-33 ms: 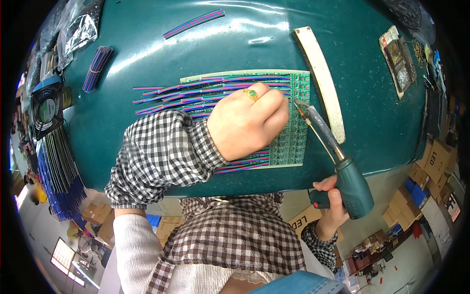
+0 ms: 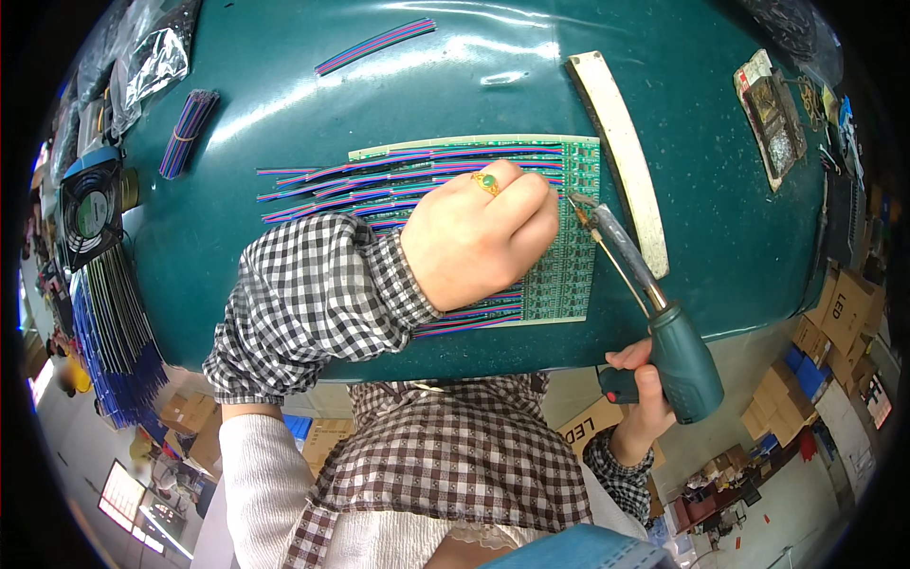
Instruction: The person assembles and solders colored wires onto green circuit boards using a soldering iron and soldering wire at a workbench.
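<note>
nearest the body, below the edge of the surface [image 2: 739,256], a checked apron [image 2: 455,455] covers the lap. the right hand [image 2: 652,394] is closed around the handle of a green soldering gun [image 2: 687,365] — a firm grip, though part of the fingers is hidden behind the tool. its metal shaft slants forward and to the left, a thinner tube alongside, so the tip ends just beside the left hand's knuckles.

the left hand [image 2: 483,232] bends over a green circuit board [image 2: 564,284], back upward, fingers curled down. this grip looks nearly closed, but the fingertips are hidden beneath, so i cannot tell what they pinch. the board lies directly under the left hand, and ahead and to the left of the right; the left is nearer. multicoloured wires [image 2: 313,177] run crosswise, left to right, while the bare column of boards points away from the body — the tip meets it at a slant from the right. whether tip and board touch cannot be told.

just right of the board lies a curved white strip [image 2: 621,166]; farther off, a loose wire ribbon [image 2: 379,45] and a tied wire bundle [image 2: 188,133].
</note>
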`<action>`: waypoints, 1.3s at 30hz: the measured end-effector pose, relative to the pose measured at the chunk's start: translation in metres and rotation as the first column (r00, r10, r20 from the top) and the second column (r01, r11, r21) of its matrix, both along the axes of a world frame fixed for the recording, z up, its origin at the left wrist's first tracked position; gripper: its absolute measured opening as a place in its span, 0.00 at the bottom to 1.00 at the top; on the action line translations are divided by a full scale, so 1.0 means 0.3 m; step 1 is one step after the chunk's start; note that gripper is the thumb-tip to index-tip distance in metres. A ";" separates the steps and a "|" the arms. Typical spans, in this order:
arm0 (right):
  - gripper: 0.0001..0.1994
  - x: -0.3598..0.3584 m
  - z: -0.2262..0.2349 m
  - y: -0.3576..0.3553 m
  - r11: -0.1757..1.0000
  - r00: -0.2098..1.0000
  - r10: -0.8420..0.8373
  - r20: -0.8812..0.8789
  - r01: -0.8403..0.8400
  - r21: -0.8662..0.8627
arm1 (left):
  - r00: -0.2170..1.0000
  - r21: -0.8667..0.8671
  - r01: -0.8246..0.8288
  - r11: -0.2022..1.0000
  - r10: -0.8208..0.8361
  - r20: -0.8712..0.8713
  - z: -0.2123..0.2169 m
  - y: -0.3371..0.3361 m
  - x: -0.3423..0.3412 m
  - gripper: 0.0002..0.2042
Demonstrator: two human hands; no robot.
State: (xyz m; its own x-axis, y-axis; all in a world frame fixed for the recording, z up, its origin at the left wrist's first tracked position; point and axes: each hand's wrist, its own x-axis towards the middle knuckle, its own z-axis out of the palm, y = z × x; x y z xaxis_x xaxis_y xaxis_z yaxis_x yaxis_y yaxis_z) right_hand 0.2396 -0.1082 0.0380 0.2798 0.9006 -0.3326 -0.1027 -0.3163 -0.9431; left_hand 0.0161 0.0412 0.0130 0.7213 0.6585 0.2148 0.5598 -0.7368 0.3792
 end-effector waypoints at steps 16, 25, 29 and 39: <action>0.20 -0.004 0.016 0.013 1.000 1.000 0.000 0.024 -0.001 0.026 | 1.000 0.023 0.008 1.000 -0.007 -0.030 0.007 -0.001 0.002 0.15; 0.22 0.000 0.005 -0.005 1.000 0.999 0.012 0.032 -0.012 0.013 | 1.000 0.002 0.010 1.000 -0.010 -0.017 0.005 -0.001 0.000 0.16; 0.20 -0.013 0.010 0.000 1.000 1.000 -0.029 0.008 0.029 -0.007 | 1.000 0.014 0.013 1.000 -0.013 -0.004 0.002 0.002 0.000 0.15; 0.20 0.000 -0.001 -0.005 1.000 1.000 0.010 0.005 -0.010 -0.015 | 1.000 0.004 0.011 1.000 -0.011 -0.020 0.008 0.004 -0.003 0.15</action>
